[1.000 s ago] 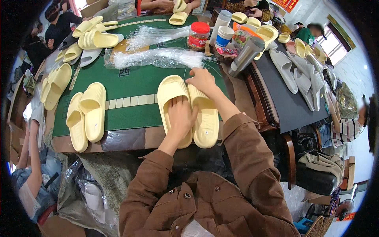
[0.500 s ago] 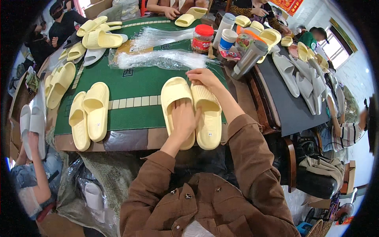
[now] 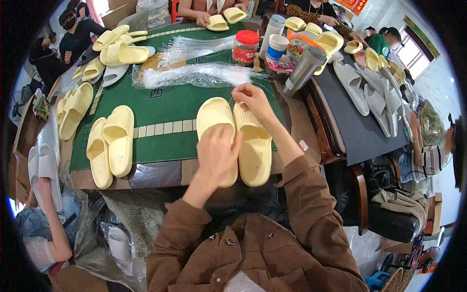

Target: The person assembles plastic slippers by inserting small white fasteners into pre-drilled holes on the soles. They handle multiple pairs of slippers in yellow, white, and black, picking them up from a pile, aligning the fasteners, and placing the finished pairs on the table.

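A pair of pale yellow slippers stands at the table's near edge, soles down and side by side. Over the strap of the left slipper [image 3: 212,109] is my left hand [image 3: 219,151], blurred, its fingers pointing away and partly hidden. My right hand [image 3: 253,103] is at the far end of the right slipper [image 3: 255,155], thumb and forefinger pinched on a thin clear plastic tie [image 3: 231,99]. Beyond them lies a bundle of similar thin white ties [image 3: 194,78] in clear plastic. A second yellow pair [image 3: 119,146] rests to the left.
The table has a green mat [image 3: 170,104]. Toward the back right stand a red-lidded jar [image 3: 245,51], a paper cup [image 3: 277,46] and a steel flask [image 3: 305,70]. Grey slippers [image 3: 352,87] lie on a dark side table. Other people work around, one across holding yellow slippers.
My left hand has come out of the left slipper and risen above its strap. My right hand stays near the right slipper's far end. The person across now handles the yellow slippers.
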